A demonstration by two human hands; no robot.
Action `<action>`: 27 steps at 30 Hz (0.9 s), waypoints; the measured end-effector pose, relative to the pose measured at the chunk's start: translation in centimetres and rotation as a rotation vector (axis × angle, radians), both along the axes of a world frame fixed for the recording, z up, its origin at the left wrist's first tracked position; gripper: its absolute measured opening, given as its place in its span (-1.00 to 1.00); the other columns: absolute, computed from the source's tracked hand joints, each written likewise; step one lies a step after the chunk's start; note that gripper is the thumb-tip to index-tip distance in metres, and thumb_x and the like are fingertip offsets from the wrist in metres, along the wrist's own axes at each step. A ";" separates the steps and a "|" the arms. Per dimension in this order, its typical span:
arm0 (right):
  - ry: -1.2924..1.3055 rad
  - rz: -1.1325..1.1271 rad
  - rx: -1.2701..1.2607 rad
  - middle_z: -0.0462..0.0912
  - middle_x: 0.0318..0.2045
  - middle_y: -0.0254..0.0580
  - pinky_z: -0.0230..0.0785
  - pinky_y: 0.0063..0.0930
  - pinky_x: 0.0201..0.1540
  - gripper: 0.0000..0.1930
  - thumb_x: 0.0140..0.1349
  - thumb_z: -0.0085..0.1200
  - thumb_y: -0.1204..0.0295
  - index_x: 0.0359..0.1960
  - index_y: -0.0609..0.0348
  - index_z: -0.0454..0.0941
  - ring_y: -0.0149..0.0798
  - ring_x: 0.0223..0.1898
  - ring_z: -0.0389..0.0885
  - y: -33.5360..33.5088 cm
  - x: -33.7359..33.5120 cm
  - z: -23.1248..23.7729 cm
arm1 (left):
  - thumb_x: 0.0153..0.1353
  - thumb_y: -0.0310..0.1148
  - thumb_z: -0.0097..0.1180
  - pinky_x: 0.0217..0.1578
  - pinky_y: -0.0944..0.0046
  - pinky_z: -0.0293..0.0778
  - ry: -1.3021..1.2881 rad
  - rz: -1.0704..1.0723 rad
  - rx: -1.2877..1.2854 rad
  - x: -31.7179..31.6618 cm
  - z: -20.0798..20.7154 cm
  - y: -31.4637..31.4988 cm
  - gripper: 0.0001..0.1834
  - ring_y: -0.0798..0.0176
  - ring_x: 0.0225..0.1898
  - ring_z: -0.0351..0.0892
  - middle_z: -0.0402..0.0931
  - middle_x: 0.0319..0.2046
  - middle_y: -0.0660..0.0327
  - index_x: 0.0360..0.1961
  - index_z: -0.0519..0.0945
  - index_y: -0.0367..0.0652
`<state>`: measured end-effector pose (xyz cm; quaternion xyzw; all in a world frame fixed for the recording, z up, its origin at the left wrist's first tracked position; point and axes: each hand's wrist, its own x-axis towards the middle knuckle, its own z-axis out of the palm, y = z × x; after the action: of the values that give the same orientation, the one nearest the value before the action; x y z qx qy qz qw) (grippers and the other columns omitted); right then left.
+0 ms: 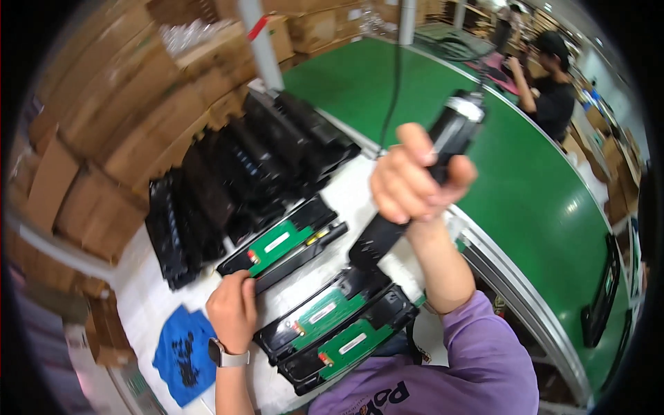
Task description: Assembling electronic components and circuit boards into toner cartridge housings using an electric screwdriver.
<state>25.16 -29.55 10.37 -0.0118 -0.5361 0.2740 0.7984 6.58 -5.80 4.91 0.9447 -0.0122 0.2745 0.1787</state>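
Note:
My right hand (415,181) is wrapped round a black electric screwdriver (379,238), held up at a slant with its lower end above the black housings. A cable runs up from the tool's silver-collared top. My left hand (232,310) has its fingers curled at the left end of a long black plastic bar (299,261) with a yellow patch near its right end. Just beyond the bar lies a black housing with a green circuit board (275,242). Two similar housings with green boards (322,314) (354,342) lie nearest to me. The screwdriver's tip is hard to make out.
Several black housings (228,176) stand in a row at the back left of the white table. A blue cloth (181,360) with small dark screws or pieces lies at the front left. Green tabletop (512,207) stretches right; cardboard boxes (104,187) line the left. Another person (553,90) works far right.

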 end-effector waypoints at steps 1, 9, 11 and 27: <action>0.025 0.026 0.002 0.31 -0.75 -0.45 0.34 -0.44 -0.55 -0.64 0.12 0.06 0.15 -0.27 0.17 0.30 -0.47 -0.82 0.30 0.3 -0.1 -0.3 | 0.11 -0.55 -0.02 -0.43 0.13 0.37 -0.082 0.048 0.026 0.8 -0.5 0.3 -0.93 -0.01 -0.46 0.46 0.47 -0.49 0.04 -0.41 0.50 -0.31; 0.024 -0.008 -0.081 0.30 -0.75 -0.34 0.20 -0.49 -0.61 -0.66 0.10 0.02 0.20 -0.29 0.24 0.31 -0.44 -0.81 0.26 1.1 -1.1 -0.7 | 0.13 -0.51 -0.05 -0.27 0.16 0.36 -0.087 0.536 0.402 6.0 -1.4 1.7 -0.91 0.05 -0.28 0.45 0.48 -0.39 0.13 -0.33 0.47 -0.20; 0.052 -0.014 -0.124 0.33 -0.75 -0.38 0.29 -0.48 -0.59 -0.61 0.08 0.10 0.18 -0.30 0.26 0.28 -0.46 -0.82 0.29 1.1 -1.4 -0.9 | 0.11 -0.53 -0.05 -0.24 0.14 0.33 -0.153 0.531 0.404 5.5 -1.6 1.7 -0.89 0.06 -0.25 0.44 0.49 -0.36 0.12 -0.31 0.46 -0.21; -0.126 -0.022 -0.106 0.33 -0.67 -0.41 0.28 -0.51 -0.48 -0.56 0.17 -0.05 0.08 -0.16 0.24 0.31 -0.51 -0.75 0.28 1.3 1.1 -1.4 | -0.10 0.09 0.16 0.13 -0.13 0.05 0.571 -0.172 0.294 -7.8 -1.1 -10.3 -0.10 -0.17 0.27 0.00 0.05 0.22 -0.19 0.18 0.22 -0.29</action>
<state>26.28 -28.26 8.99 -0.0770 -0.5697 0.2916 0.7645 -1.19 -16.09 3.83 0.9947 -0.0810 -0.0220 0.0591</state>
